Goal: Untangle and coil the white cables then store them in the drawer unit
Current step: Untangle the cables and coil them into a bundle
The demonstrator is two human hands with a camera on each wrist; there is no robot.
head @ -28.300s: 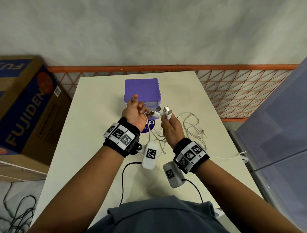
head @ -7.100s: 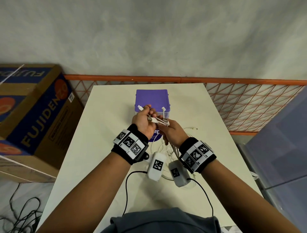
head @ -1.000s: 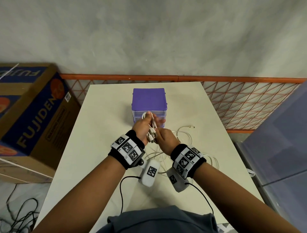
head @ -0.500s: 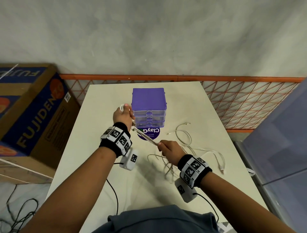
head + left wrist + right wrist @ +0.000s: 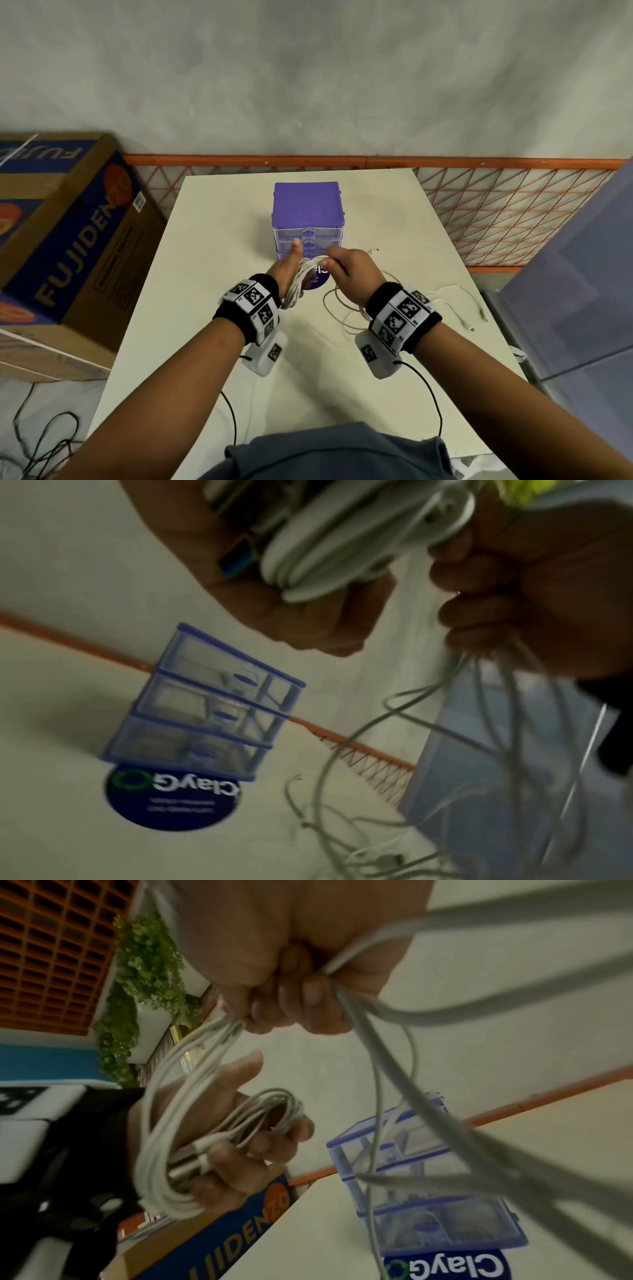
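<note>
White cables [image 5: 301, 279] looped in left hand [image 5: 286, 270] just before drawer unit [image 5: 307, 219], fingers curled around coil; right hand [image 5: 352, 270] pinching next strand. Light, limp, springy; best held across gathered loops, not connectors. Loose tails on tabletop [image 5: 205, 308].

coil [image 5: 297, 281]: white cables looped in several turns round the left palm, metal plugs tucked under the fingers
loose cables [image 5: 346, 308]: white, slack, tangled loops on the table right of the unit
drawer unit [image 5: 307, 219]: purple top, three clear drawers, all closed, upright mid-table
</note>
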